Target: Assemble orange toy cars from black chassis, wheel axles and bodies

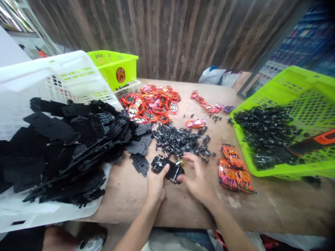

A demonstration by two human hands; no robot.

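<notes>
My left hand [156, 186] grips a black toy car chassis [170, 169], thumb across its top, above the front middle of the table. Wheels and a metal axle show on the chassis. At its right end is my right hand [199, 181], fingers apart and curved around that end; whether the thumb touches it I cannot tell. A small yellowish bit [181, 162] shows by the right fingertips, too blurred to name. Just beyond the hands lies a heap of wheel axles [180, 139]. A loose black chassis plate [140, 164] lies to the left.
A white basket [102, 195] spills black plates on the left. Orange toy car bodies [157, 101] are heaped behind; several more orange cars [231, 170] lie right. A green basket [277, 172] holds wheels and an orange-black tool [311, 143]. Another green basket [112, 69] stands behind.
</notes>
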